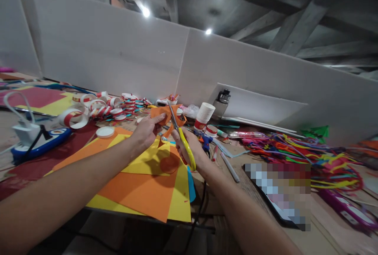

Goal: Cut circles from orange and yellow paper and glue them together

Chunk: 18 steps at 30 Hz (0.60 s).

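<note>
While the left hand (147, 131) pinches the orange paper (164, 114) above the sheets (141, 192), the right hand (194, 155) grips the scissors (183, 141), blades at its right edge; cups (204, 115) stand close, far right.

table (327, 223) under coloured paper sheets (141, 192)

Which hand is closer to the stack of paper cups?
Right. The right hand, holding scissors, sits below-left of the paper cups; the left hand, gripping orange paper, is farther left.
</note>
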Motion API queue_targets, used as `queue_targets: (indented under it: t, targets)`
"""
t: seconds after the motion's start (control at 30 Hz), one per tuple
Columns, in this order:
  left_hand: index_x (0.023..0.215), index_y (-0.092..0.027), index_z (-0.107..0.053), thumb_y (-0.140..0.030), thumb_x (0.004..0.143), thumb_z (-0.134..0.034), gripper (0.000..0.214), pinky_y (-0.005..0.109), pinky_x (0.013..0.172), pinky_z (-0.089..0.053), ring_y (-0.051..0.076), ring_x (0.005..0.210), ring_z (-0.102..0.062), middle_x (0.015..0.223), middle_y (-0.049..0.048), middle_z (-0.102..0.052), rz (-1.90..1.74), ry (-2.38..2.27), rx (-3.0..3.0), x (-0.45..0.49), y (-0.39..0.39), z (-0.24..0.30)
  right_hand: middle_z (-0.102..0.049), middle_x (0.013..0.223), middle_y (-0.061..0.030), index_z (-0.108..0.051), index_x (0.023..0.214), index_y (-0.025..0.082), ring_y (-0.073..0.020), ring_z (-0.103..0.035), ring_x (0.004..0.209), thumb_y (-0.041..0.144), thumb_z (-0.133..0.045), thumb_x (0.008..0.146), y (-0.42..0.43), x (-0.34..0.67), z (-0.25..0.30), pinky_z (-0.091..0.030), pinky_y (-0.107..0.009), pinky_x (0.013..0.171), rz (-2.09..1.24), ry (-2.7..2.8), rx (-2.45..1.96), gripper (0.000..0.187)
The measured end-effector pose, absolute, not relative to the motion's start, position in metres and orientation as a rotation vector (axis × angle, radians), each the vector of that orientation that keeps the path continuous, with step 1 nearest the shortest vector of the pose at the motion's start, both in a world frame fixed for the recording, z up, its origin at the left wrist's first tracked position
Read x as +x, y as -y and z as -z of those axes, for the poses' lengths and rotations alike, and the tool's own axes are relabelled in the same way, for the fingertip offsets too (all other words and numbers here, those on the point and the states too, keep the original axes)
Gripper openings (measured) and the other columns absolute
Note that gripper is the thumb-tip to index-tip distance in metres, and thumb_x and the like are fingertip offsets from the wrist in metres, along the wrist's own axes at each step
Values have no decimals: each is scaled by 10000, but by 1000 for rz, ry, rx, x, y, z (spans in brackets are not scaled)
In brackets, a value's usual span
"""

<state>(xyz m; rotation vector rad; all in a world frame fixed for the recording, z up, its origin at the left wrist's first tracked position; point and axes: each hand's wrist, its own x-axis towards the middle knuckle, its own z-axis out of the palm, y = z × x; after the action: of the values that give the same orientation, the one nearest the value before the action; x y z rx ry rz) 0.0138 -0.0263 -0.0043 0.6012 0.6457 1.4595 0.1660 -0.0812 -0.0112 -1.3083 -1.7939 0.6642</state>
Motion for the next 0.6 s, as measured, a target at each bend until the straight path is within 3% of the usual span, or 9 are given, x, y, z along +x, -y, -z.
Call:
queue_targets:
  t: [0.6]
  targets:
    - [721, -134, -663, -51, 636, -799, 181, 160, 445, -364, 66, 548, -583, 688, -3, -705, -1447, -627, 656, 11, 24, 3, -483, 594, 38, -501, 774, 221, -117, -435, 529, 537, -552, 888, 80, 172, 11, -343, -224, 492, -677, 1833, -1315, 340]
